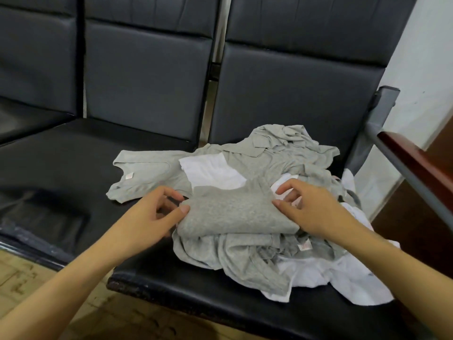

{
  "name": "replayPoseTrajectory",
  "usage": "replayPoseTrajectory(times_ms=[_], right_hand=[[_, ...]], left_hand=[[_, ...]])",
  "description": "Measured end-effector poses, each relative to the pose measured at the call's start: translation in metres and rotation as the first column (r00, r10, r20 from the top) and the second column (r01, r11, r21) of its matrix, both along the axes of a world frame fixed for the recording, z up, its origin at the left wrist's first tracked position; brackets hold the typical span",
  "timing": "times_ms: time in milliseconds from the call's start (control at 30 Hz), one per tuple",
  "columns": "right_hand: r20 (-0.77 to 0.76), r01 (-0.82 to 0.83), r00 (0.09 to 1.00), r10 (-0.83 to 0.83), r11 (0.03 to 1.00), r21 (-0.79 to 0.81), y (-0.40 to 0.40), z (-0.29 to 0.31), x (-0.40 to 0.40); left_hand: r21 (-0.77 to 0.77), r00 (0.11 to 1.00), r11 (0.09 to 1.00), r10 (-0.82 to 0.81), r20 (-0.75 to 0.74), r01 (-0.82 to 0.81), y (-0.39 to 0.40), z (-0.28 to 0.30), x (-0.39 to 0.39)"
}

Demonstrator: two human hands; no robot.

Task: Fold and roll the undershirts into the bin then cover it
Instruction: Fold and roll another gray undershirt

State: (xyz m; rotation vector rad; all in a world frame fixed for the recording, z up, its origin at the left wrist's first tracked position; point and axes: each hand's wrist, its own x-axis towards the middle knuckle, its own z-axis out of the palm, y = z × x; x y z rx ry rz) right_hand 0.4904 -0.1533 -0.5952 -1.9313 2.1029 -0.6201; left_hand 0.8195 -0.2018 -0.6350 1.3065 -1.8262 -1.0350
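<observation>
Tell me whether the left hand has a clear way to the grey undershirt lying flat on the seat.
Probably yes: the left hand is beside the flat undershirt, with nothing between them.

Bare seat (81, 168) lies left of the undershirt pile (245, 256); an armrest (402, 168) hems its right.

A folded grey undershirt (230, 212) lies flat atop a rumpled pile of grey and white undershirts (282, 263) on the black seat. At its ten o'clock, another grey undershirt (144, 173) lies spread flat, label showing.
</observation>
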Motion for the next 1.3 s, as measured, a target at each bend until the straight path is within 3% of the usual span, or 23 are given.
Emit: replayPoseTrajectory(times_ms=[100,167,233,333,433,633,800,1000,1167,1300], right_hand=[[-0.145,-0.122,0.985,0.099,0.98,-0.16,0.002,0.017,-0.002],[-0.175,-0.275,0.954,0.243,0.944,-0.184,0.007,0.027,0.001],[-0.188,-0.413,0.899,0.396,0.909,-0.055,0.015,0.03,0.005],[-0.246,-0.453,0.849,0.468,0.884,0.117,0.023,0.014,0.005],[-0.257,-0.424,0.865,0.431,0.901,0.086,0.022,0.001,0.001],[-0.043,-0.34,0.94,0.337,0.931,-0.136,0.011,0.006,-0.001],[0.102,-0.206,0.965,0.241,0.941,-0.269,0.001,0.011,0.003],[0.264,-0.075,0.955,0.135,0.971,-0.226,-0.016,0.014,0.003],[0.243,-0.018,0.969,0.042,0.995,-0.102,-0.025,-0.001,0.006],[0.013,-0.102,0.994,0.105,0.984,-0.145,-0.031,-0.011,0.01]], left_hand=[[-0.226,1.0,0.974,0.007,-0.006,-0.008,0.001,0.004,0.0],[-0.278,0.998,0.959,-0.068,-0.013,0.062,0.002,0.008,0.0],[-0.264,0.984,0.948,-0.179,0.021,0.178,0.002,0.009,-0.001],[-0.161,0.944,0.931,-0.316,0.093,0.327,0.005,0.002,-0.001],[-0.143,0.938,0.928,-0.334,0.093,0.345,0.006,-0.008,-0.003],[-0.274,0.974,0.935,-0.22,0.055,0.226,-0.001,-0.003,-0.007],[-0.19,0.984,0.977,-0.12,-0.133,0.094,-0.007,0.005,-0.011],[-0.071,0.982,0.997,0.007,-0.189,-0.021,-0.009,0.014,-0.018],[0.083,0.986,0.995,0.071,-0.154,-0.059,-0.018,0.0,-0.024],[0.066,0.992,0.995,0.083,-0.098,-0.077,-0.028,-0.009,-0.025]])
